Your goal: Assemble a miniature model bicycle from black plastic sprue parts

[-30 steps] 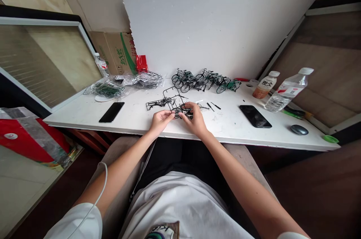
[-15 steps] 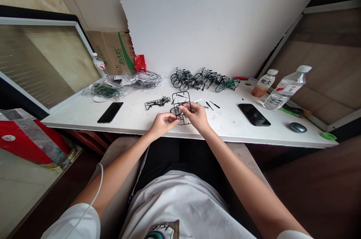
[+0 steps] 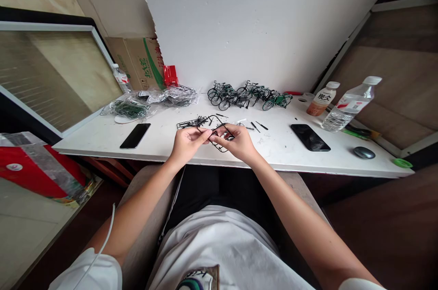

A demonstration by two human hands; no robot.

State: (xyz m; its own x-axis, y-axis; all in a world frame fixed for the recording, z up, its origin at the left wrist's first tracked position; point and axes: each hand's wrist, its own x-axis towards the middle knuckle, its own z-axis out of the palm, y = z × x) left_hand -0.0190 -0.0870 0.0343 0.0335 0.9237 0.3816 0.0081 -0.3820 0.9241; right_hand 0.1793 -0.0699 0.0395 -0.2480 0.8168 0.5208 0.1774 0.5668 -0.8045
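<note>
A black plastic parts frame [image 3: 219,146] is held tilted in front of me, just above the table's front part. My right hand [image 3: 239,142] grips its right side, thumb and fingers closed. Pinched at the frame's left side are the thumb and fingers of my left hand [image 3: 187,144], close to my right fingertips. The small parts between the fingertips are mostly hidden. Behind my left hand another black parts frame [image 3: 186,123] lies flat. Two thin black pieces [image 3: 262,125] rest to the right of my right hand.
Several assembled model bicycles [image 3: 236,97] stand at the back of the white table [image 3: 205,158]. Plastic bags of parts [image 3: 137,106] lie back left. One phone [image 3: 135,136] is left, another phone [image 3: 310,137] right, near a mouse [image 3: 364,152] and two bottles [image 3: 352,103].
The parts frame has turned from nearly upright to a slant. My left hand has moved up and left, now pinching at its left side; my right hand keeps its grip.
</note>
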